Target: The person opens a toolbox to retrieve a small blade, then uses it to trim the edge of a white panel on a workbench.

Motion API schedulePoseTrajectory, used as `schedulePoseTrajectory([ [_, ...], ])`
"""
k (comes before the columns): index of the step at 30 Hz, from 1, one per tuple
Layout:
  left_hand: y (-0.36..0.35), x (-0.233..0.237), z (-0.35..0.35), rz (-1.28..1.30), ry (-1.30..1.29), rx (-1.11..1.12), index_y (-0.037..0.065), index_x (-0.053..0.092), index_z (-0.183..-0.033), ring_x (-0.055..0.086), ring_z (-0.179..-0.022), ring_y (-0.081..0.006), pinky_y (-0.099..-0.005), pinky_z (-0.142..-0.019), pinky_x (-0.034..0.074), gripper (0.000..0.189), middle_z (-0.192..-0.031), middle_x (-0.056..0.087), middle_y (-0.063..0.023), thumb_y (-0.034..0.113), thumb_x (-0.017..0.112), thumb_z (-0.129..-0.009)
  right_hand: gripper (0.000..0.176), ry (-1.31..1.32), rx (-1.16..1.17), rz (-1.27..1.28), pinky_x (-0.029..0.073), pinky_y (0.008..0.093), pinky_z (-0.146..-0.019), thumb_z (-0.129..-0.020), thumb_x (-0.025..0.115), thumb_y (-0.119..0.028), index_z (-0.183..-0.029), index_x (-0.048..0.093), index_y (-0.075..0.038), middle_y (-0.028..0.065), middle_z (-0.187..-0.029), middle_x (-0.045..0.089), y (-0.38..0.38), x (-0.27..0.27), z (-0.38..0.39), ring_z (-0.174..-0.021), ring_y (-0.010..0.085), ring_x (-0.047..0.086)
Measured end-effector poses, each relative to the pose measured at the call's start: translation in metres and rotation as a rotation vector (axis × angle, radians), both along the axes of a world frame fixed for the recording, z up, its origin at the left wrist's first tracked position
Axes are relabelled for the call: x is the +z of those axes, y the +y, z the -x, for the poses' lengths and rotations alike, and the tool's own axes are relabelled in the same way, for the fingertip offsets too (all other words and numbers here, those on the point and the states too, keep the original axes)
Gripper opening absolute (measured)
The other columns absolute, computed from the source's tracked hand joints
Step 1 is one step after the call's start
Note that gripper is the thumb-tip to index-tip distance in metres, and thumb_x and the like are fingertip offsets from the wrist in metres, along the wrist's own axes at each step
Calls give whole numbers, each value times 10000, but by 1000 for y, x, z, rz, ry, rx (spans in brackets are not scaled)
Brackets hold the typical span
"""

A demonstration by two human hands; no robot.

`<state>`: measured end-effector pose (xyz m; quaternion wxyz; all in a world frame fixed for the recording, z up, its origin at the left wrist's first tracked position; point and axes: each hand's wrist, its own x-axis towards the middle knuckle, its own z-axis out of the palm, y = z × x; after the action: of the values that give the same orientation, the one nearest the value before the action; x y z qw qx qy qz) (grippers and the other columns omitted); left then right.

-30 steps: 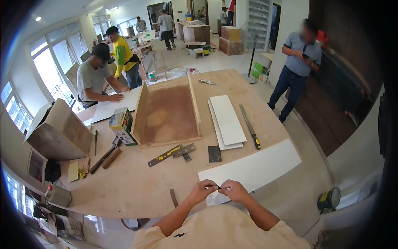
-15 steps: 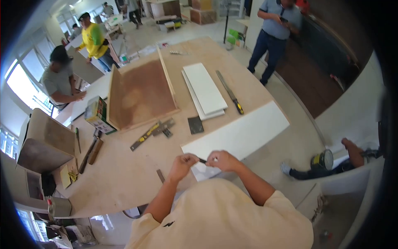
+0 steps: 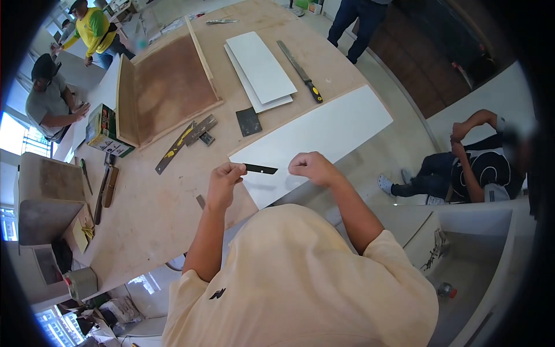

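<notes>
Between the thumb and fingers of my left hand (image 3: pixel 224 180) is one end of a thin black cutter blade (image 3: pixel 260 169), with a slanted tip and a small hole near it. The blade points right, above a long white board (image 3: pixel 329 136) lying along the table edge. My right hand (image 3: pixel 315 169) is just right of the blade's tip, apart from it, with fingers curled together in a pinch. Whether something small is in that pinch is hidden. Beyond the board lie a dark square of sandpaper (image 3: pixel 248 121) and a file (image 3: pixel 299 70) with a black and yellow handle.
Two stacked white panels (image 3: pixel 260 66) lie farther back on the wooden table (image 3: pixel 156 214). A combination square (image 3: pixel 184 141), an open wooden box frame (image 3: pixel 173 87) and a printed carton (image 3: pixel 108 132) are left. One person sits at right (image 3: pixel 480 162); others stand around the table.
My hands have moved apart; the black blade, earlier between both hands, is now in my left hand only. The view has tilted down and right, and a seated person shows more fully at right.
</notes>
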<state>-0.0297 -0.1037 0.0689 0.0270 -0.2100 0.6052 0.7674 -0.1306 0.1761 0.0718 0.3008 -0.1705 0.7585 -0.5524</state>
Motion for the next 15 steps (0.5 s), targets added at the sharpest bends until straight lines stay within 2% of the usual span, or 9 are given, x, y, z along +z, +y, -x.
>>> schedulePoseTrajectory([
  [4, 9, -6, -2, -175, -64, 53, 44, 675, -933, 624, -839, -137, -290, -749, 482, 128, -872, 668, -23, 165, 717, -941, 328, -119, -153, 153, 483, 251, -714, -880, 776, -259, -1060, 718, 10, 40, -923, 695, 0, -6, -1, -816, 110, 595],
  [7, 21, -8, -1, -239, -104, 72, 51, 673, -952, 628, -855, -142, -292, -749, 483, 122, -893, 667, -23, 166, 714, -943, 346, -395, -187, 193, 456, 233, -709, -889, 774, -272, -1096, 708, -3, 40, -938, 688, -14, -1, -10, -822, 99, 577],
  [10, 32, -12, -1, -258, -124, 64, 58, 673, -979, 626, -874, -141, -295, -754, 485, 121, -925, 671, -26, 170, 708, -949, 297, -482, -270, 234, 432, 226, -693, -884, 774, -253, -1059, 724, -18, 34, -914, 682, -27, -1, -22, -795, 85, 542],
  [15, 38, -7, -2, -338, -148, 76, 52, 676, -1020, 624, -913, -142, -314, -765, 492, 151, -993, 683, -29, 193, 690, -969, 249, -418, -316, 195, 427, 230, -686, -875, 775, -210, -1001, 732, 1, 35, -849, 679, -23, -11, -23, -750, 81, 531],
])
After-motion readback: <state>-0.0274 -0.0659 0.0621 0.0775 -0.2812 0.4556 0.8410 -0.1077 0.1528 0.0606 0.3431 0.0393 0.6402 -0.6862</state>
